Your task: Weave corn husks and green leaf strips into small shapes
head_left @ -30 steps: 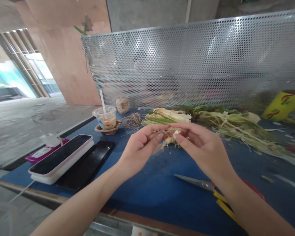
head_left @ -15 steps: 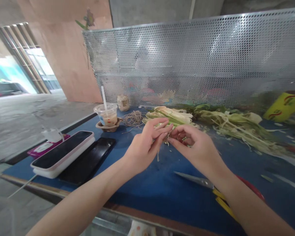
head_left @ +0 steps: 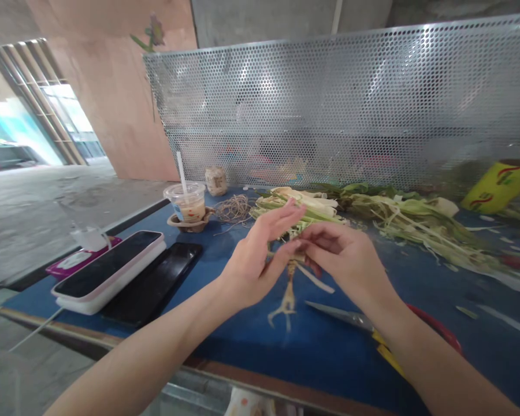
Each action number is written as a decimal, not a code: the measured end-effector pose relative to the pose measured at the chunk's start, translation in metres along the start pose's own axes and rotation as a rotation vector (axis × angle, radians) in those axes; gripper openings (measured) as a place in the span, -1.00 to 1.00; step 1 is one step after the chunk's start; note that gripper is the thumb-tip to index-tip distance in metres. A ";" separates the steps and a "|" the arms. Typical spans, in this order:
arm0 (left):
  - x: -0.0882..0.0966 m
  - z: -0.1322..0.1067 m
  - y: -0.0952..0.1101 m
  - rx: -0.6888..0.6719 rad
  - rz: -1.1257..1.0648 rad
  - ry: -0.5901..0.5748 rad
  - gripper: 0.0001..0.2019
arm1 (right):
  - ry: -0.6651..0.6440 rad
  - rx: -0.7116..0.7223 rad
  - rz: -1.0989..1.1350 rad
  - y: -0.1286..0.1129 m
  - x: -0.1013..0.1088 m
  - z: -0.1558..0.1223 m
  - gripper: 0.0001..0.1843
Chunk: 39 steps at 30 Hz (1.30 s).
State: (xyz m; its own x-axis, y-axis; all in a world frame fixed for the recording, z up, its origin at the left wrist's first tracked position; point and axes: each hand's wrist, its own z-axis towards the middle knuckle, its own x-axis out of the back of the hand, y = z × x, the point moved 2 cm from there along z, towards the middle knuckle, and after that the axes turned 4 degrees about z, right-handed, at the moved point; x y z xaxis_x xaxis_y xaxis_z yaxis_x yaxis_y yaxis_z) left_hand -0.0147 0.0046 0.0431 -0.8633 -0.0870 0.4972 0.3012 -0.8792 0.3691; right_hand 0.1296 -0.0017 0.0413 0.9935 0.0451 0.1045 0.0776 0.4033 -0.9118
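Note:
A small pale figure (head_left: pixel 289 297) of plant fibre hangs below my fingers, with a thin wrapped stem and forked, root-like ends. My right hand (head_left: pixel 340 254) pinches it near its top between thumb and fingertips. My left hand (head_left: pixel 255 251) steadies it from the other side, thumb bent against it and the other fingers stretched out. A pale strip (head_left: pixel 316 279) sticks out to the right from under my fingers. Its upper part is hidden by my hands. Behind lies a pile of corn husks (head_left: pixel 305 202). Scissors (head_left: pixel 342 315) with red and yellow handles lie partly under my right forearm.
On the left are a phone in a pink case (head_left: pixel 108 266), a black phone (head_left: pixel 156 283) and a drink cup (head_left: pixel 188 202) in a holder. Tangled twine (head_left: pixel 234 209) lies beyond. More husks (head_left: pixel 416 219) and a yellow roll (head_left: pixel 498 188) sit right, before a perforated metal panel (head_left: pixel 329 104).
The figure's wrapped stem and forked ends now show below my hands, where only a thin strand hung before. My left fingers have lifted and straightened; my right hand has shifted slightly.

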 end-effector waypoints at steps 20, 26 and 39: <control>0.004 0.006 -0.006 -0.042 0.247 -0.022 -0.93 | 0.035 0.022 0.006 -0.003 0.008 -0.001 -0.85; 0.005 0.005 -0.005 -0.280 0.500 0.027 -0.88 | -0.002 -0.012 0.242 0.006 0.003 0.002 -0.85; 0.000 0.007 -0.001 -0.504 0.820 -0.081 -0.82 | 0.122 0.010 0.513 0.010 -0.004 0.001 -0.90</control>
State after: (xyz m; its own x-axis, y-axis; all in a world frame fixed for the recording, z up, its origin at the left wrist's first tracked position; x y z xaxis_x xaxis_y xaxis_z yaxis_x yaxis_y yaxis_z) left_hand -0.0120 0.0084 0.0483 -0.4256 -0.7473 0.5104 0.5725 -0.6591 -0.4877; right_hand 0.1264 0.0028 0.0322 0.9062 0.1324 -0.4016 -0.4213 0.3660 -0.8298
